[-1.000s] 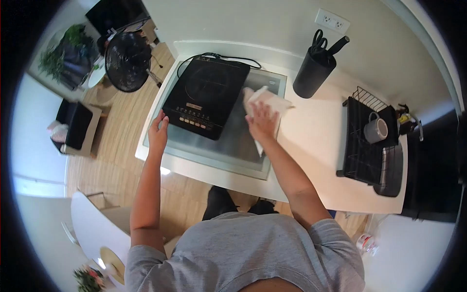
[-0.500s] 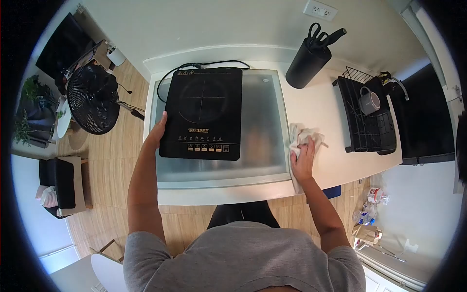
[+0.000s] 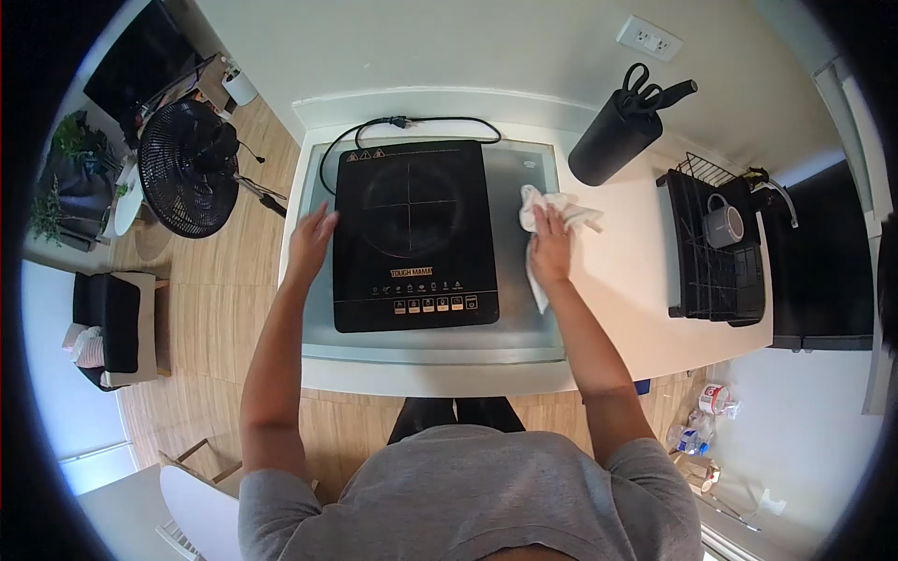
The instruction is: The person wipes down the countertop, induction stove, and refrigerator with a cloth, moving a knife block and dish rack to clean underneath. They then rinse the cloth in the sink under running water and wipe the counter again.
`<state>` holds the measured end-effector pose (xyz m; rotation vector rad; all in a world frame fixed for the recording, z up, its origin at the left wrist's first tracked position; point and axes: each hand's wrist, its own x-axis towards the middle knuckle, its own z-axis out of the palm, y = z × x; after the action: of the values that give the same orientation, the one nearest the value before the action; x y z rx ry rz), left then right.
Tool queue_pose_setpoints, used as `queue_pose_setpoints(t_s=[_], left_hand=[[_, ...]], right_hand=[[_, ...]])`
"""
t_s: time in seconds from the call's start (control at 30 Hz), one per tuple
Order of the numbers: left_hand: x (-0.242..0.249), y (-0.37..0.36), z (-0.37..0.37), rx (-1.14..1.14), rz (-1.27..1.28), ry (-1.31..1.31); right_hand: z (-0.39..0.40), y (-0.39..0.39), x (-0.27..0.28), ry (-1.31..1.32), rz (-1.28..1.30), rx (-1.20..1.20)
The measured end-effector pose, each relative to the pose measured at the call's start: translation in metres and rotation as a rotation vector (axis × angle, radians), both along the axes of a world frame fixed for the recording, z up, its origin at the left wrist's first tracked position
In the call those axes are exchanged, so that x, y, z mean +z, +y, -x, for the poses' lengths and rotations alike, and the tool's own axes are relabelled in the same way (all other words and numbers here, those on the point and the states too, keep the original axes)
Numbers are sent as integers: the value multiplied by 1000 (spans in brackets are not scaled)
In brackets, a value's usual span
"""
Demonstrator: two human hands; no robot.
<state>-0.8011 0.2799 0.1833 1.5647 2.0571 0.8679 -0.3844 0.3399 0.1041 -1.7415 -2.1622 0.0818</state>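
A black induction cooktop (image 3: 412,224) with a row of buttons lies flat on a frosted glass panel (image 3: 524,327) set in the white counter. Just off its left edge is my left hand (image 3: 312,245), empty, fingers apart. My right hand (image 3: 552,245) presses on a bunched white cloth (image 3: 582,215) at the glass panel's right border. Part of the cloth trails toward me under the palm. Behind the cooktop loops its black power cord (image 3: 449,119), the plug lying on the counter.
Back right stands a black knife block (image 3: 613,140) with scissors and a knife. A black dish rack (image 3: 697,271) holding a grey mug (image 3: 723,224) is farther right, by the sink faucet (image 3: 781,201). On the floor to the left is a black fan (image 3: 187,168).
My left hand has come away from the cooktop's left edge. My right hand and the cloth have slid away from me along the panel's right border. The view has shifted slightly.
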Motion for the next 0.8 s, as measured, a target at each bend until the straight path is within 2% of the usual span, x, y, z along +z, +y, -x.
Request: queue_pose_setpoints(t_s=[0.03, 0.1, 0.17, 0.2, 0.27, 0.3, 0.37, 0.43, 0.5, 0.53, 0.57, 0.63, 0.8], left_hand=[[24, 21, -28, -106, -123, 45], [26, 80, -59, -325, -175, 235], [18, 129, -99, -343, -149, 442], [10, 148, -112, -346, -160, 430], [-5, 183, -132, -312, -11, 551], [-6, 198, -135, -313, -17, 538], [-5, 216, -132, -485, 399, 337], [7, 212, -132, -498, 436, 390], [1, 200, -136, -520, 479, 448], [-7, 192, -135, -540, 387, 461], [-12, 182, -131, -557, 298, 474], [6, 157, -135, -550, 320, 404], [6, 115, -137, -540, 365, 361]], right_hand=[[12, 1, 4, 1, -10, 32], [28, -5, 1, 50, 18, 118], [32, -33, 0, 43, 50, 208], [31, -55, 6, 17, 67, 242], [24, -101, 25, 17, 173, 259], [14, -123, 26, 10, 204, 251], [-8, -145, 27, -1, 245, 248], [-28, -147, 29, -102, 253, 127], [-35, -122, 26, -87, 249, 83], [-35, -100, 25, -69, 226, 44], [-35, -77, 23, -61, 204, 58], [-30, -23, 17, -58, 148, 111], [-2, 125, -4, 47, -67, 236]])
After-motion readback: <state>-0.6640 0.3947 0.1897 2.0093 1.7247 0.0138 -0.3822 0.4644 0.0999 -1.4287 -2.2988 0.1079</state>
